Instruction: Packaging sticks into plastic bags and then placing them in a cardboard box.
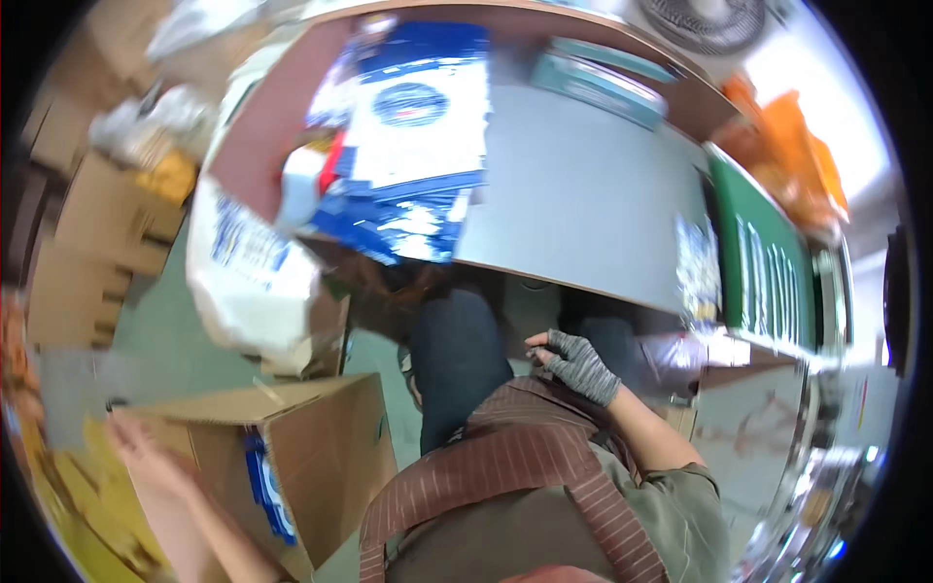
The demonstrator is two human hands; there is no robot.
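Cardboard box stood on the floor by my left knee, and my left hand rested blurred at its far side, grip too smeared to tell. My gloved right hand lay on my apron, fingers loosely curled, holding nothing, below the grey desk.

Table: grey top, brown rim.
On table: blue-and-white bags, teal box, green board.
Floor: green, carrying cardboard box, probably open.

A grey patterned glove is worn; the apron is brown striped, the cardboard box brown.
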